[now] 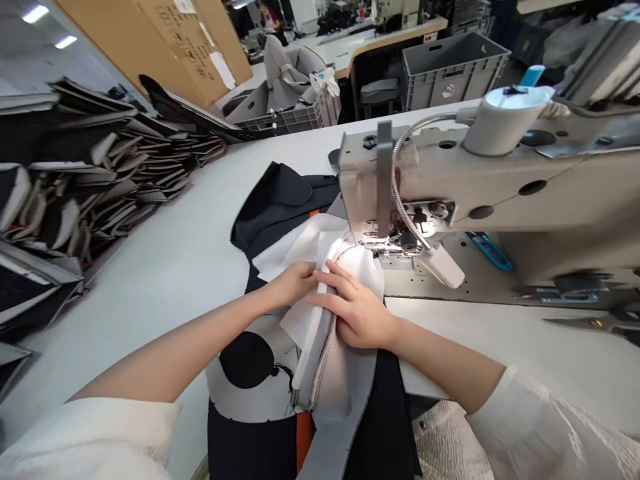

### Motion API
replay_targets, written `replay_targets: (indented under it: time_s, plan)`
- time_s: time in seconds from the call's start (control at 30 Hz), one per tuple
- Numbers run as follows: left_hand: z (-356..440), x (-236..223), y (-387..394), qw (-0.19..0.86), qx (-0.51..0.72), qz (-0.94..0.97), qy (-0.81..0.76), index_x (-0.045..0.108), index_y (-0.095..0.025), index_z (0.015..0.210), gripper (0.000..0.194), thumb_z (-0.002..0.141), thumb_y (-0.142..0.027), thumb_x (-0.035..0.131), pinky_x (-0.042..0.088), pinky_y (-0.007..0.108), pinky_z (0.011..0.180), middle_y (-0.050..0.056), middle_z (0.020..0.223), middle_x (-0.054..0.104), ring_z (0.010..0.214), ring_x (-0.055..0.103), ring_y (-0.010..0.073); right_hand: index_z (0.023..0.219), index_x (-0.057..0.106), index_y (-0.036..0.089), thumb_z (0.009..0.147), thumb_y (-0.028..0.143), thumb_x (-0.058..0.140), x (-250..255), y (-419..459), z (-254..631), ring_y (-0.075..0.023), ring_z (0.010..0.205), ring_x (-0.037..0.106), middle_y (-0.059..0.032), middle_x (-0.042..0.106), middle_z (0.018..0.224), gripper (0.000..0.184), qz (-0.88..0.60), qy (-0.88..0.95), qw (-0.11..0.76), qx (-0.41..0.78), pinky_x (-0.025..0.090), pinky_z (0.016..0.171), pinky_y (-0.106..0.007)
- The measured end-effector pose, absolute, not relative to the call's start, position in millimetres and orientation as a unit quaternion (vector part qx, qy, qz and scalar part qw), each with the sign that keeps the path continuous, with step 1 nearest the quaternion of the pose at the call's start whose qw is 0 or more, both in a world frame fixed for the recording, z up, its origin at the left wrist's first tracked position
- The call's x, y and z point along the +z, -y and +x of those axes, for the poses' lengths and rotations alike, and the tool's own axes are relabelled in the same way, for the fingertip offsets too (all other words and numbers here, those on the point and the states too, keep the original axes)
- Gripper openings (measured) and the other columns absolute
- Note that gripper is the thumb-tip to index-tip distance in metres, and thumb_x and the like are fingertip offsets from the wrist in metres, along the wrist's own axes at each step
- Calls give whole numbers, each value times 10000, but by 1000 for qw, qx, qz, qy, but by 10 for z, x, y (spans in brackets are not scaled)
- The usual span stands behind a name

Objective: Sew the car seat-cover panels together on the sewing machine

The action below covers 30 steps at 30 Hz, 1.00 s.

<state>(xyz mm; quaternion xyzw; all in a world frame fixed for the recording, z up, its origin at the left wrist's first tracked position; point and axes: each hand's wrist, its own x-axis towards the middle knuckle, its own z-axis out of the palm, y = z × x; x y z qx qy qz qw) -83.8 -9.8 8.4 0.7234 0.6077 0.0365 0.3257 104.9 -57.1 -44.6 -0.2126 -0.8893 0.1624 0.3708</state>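
My left hand [293,281] is closed, pinching the edge of the white fabric [310,250] just left of the needle area. My right hand [357,307] lies on top of the folded white and grey fabric layers [333,380], fingers stretched out and pressing them down. The layers run under the head of the grey sewing machine [480,180], where its lamp lights the cloth. Dark navy fabric [280,200] with an orange strip lies beneath and beyond the white piece.
Stacks of dark and grey cut pieces [85,180] fill the left side. Scissors [595,323] lie on the table at the right. Grey crates [450,67], cardboard [175,40] and another workstation with a person stand at the back.
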Motion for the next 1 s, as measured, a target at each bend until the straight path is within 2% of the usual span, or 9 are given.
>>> replay_targets:
  time_s: [0.17, 0.3, 0.37, 0.43, 0.5, 0.6, 0.7, 0.8, 1.0]
  plan:
    - [-867, 823, 169, 367, 280, 590, -662, 513, -167, 770, 220, 779, -386, 489, 439, 258, 572, -28, 659, 555, 585, 495, 111, 1427, 243, 58, 832, 270, 433, -442, 564, 831, -266, 1397, 151, -189, 258, 1483, 659, -198, 931, 252, 174, 237, 1116, -432]
    - [-722, 980, 282, 398, 158, 659, -618, 479, -177, 638, 315, 772, -461, 503, 343, 232, 463, -31, 551, 456, 490, 398, 91, 1381, 300, -2, 845, 411, 469, -457, 662, 529, -347, 1366, 217, -285, 249, 1451, 697, -230, 945, 208, 101, 147, 1114, -498]
    - [-539, 789, 297, 331, 105, 744, -570, 409, -187, 566, 378, 812, -473, 425, 352, 251, 477, -19, 534, 411, 500, 389, 105, 1284, 437, -2, 857, 402, 442, -477, 711, 474, -347, 1307, 334, -273, 414, 1356, 588, -219, 951, 195, 92, 160, 1103, -501]
    - [-329, 514, 264, 237, 52, 843, -480, 425, -184, 576, 376, 860, -418, 347, 435, 298, 606, 24, 643, 504, 636, 492, 152, 1128, 571, 39, 871, 367, 402, -517, 756, 497, -310, 1202, 458, -204, 579, 1194, 449, -183, 959, 183, 113, 224, 1083, -462]
    - [-146, 248, 205, 154, -15, 908, -389, 517, -172, 667, 346, 890, -351, 323, 440, 376, 832, 84, 939, 596, 926, 534, 221, 1068, 603, 64, 873, 346, 394, -562, 805, 587, -273, 1117, 519, -153, 636, 1103, 402, -154, 961, 185, 137, 289, 1048, -409]
    - [-25, 14, 125, 81, -82, 918, -380, 604, -150, 878, 344, 901, -392, 360, 352, 486, 974, 126, 1245, 527, 1179, 410, 313, 1251, 495, 51, 863, 365, 437, -584, 873, 839, -245, 1126, 507, -133, 594, 1199, 502, -132, 957, 210, 152, 302, 1035, -356]
    - [-90, 3, 55, 77, -73, 894, -435, 578, -146, 1136, 431, 927, -407, 305, 340, 465, 1006, 100, 1284, 528, 1195, 413, 290, 1366, 390, 125, 784, 382, 544, -527, 865, 1170, -266, 1240, 406, -132, 462, 1359, 655, -107, 959, 207, 163, 239, 1070, -402]
    - [-183, 68, -35, 98, -66, 889, -443, 498, -202, 1291, 445, 931, -272, 247, 307, 365, 1061, 22, 1344, 498, 1239, 407, 207, 1337, 437, 179, 696, 379, 637, -478, 765, 1401, -290, 1273, 359, -136, 425, 1379, 701, -105, 962, 186, 169, 244, 1067, -429]
    - [-38, 82, -169, 68, -160, 877, -447, 466, -284, 1315, 435, 899, -328, 345, 432, 337, 867, 12, 1225, 597, 1070, 563, 230, 1156, 549, 69, 885, 99, 406, -593, 730, 1287, -220, 947, 574, -150, 623, 1014, 308, -224, 951, 211, 33, 442, 859, -369]
